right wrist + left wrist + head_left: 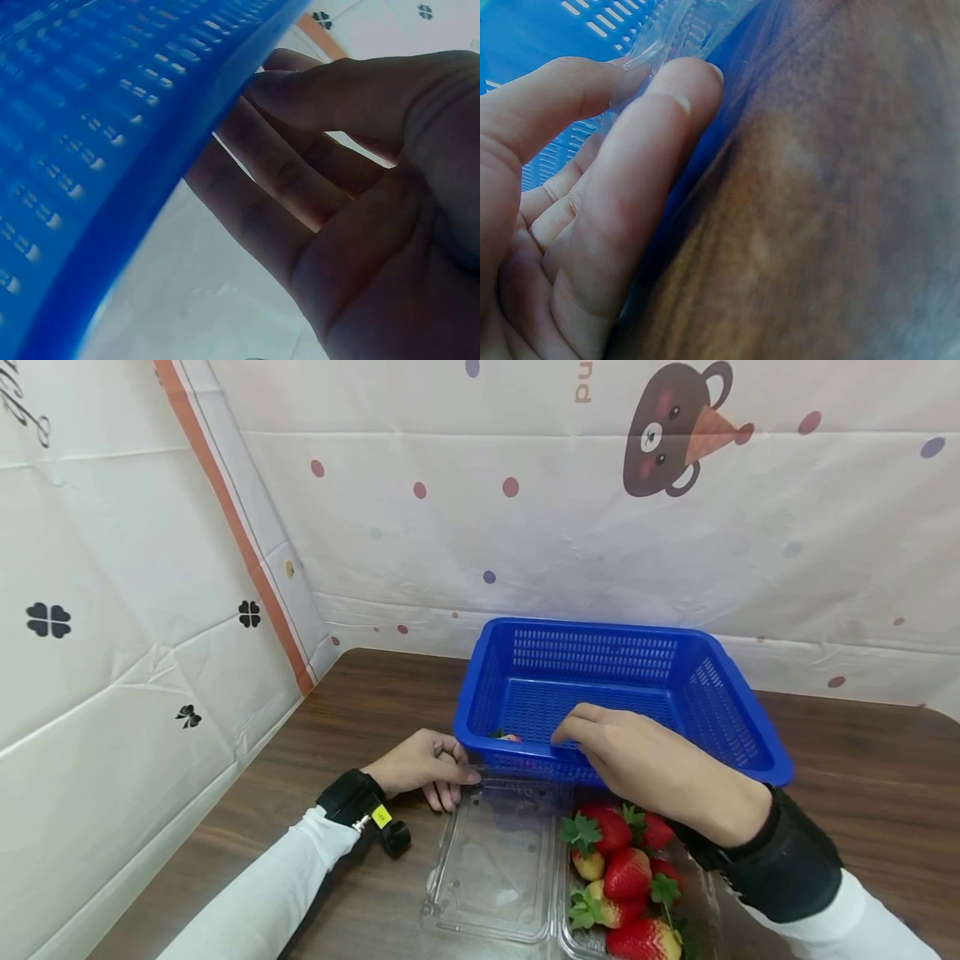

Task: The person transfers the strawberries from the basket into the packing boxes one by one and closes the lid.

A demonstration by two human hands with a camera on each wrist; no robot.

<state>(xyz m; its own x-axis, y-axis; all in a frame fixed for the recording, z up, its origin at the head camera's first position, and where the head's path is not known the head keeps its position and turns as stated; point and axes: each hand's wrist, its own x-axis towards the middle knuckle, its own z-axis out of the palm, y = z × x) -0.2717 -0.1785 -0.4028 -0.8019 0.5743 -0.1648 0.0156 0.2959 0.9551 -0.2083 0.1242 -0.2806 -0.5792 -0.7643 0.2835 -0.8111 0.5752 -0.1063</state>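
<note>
In the head view my left hand (427,768) is at the upper left corner of a clear plastic clamshell box, beside the lid (498,860). The left wrist view shows its thumb and fingers pinching the clear plastic edge (667,41). My right hand (637,760) reaches over the near rim of a blue perforated basket (738,693), fingers loosely bent and tips hidden behind the rim in the right wrist view. No fruit shows between them. Several red strawberries (628,874) with green leaves lie in the box's right half, below my right hand.
Part of a strawberry (510,737) shows inside the basket's near left corner. Basket and box stand close together on a dark wood-grain table (375,702). A patterned white cloth (420,543) hangs behind the table and along its left side.
</note>
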